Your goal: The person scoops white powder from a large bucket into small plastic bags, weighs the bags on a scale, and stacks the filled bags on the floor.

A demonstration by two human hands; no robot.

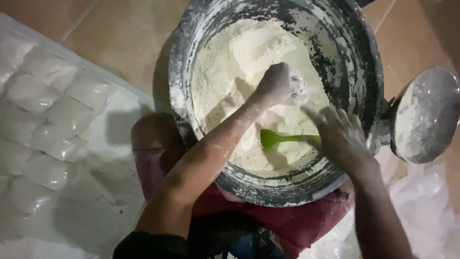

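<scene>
Scooping: flour [249,52] fills the big metal basin [366,81], and portioning looks to be under way.
Left hand [280,85]: fisted at basin centre, contents hidden.
Right hand [341,134]: closed around green scoop [278,138] at 5 o'clock.
Next: probably a level scoop, lifted steadily.
Bags [52,110]: filled, at 9 o'clock.

Two bare, powder-dusted forearms reach up from the bottom edge. The left hand [280,85] is curled into a loose fist, pointing toward one o'clock. The right hand [341,134], at its four o'clock, has fingers spread toward ten o'clock.
</scene>
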